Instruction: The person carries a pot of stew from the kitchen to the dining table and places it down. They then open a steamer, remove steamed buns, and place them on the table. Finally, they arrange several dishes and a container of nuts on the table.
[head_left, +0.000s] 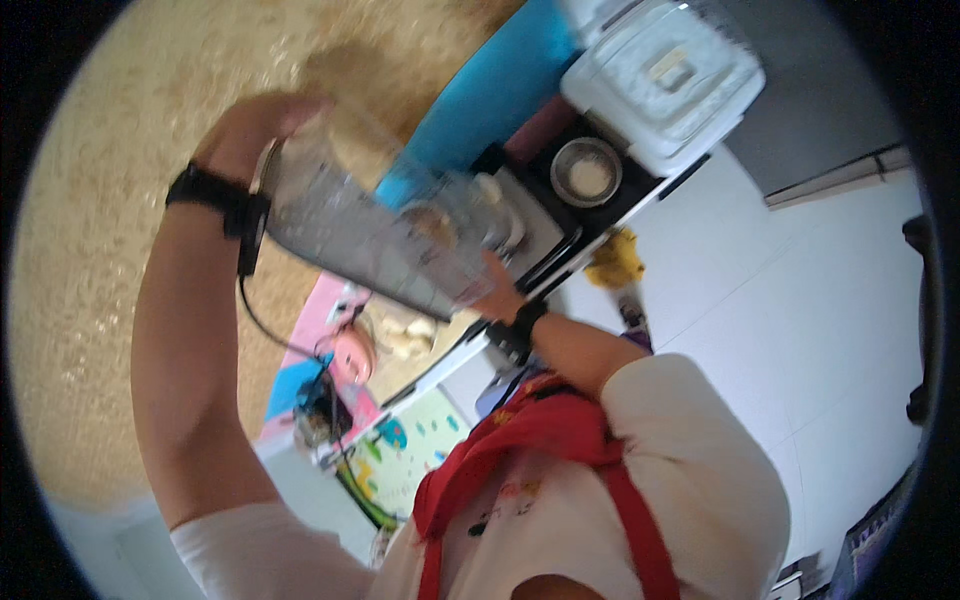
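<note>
A large clear plastic container or sheet (360, 232), blurred, is held up between my two hands. My left hand (277, 124) grips its upper left edge; the fingers are partly hidden and blurred. At its lower right end, my right hand (496, 291) holds a corner that bears pink marks. Through and behind the clear plastic show a pale round item and a blurred clear vessel (491, 214) on the counter. Beyond it a metal bowl (586, 172) with pale contents stands on a black surface. Several pale lumps (405, 334) lie on the counter below the plastic.
A white lidded plastic bin (664, 82) stands at the upper right, beside a blue surface (495, 90). A yellow cloth (615, 259) hangs by the counter edge. At the lower left are a pink round item (352, 356) and a black cable (262, 319) running from my left wrist.
</note>
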